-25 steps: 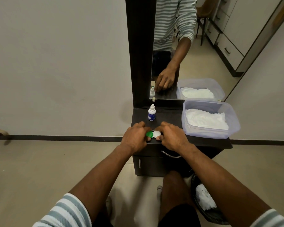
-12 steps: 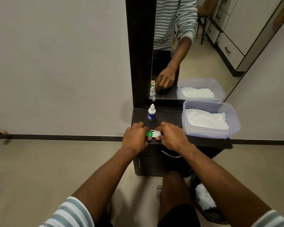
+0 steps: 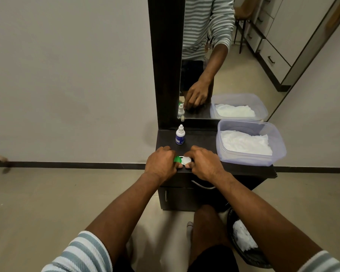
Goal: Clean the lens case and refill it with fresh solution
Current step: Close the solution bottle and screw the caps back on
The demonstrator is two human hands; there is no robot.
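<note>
Lens case [image 3: 183, 160] – green, white caps – on dresser edge [image 3: 243, 169]; bottle [image 3: 180, 135] upright behind.

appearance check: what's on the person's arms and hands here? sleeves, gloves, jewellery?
Both hands, left hand and right hand, are bare: no gloves, and no rings or watch visible. The forearms are uncovered. Sleeves of a top with horizontal stripes in grey-blue and white are pushed up toward the elbows: left sleeve, right sleeve. The fabric looks ribbed. The mirror reflects the same striped top.
</note>
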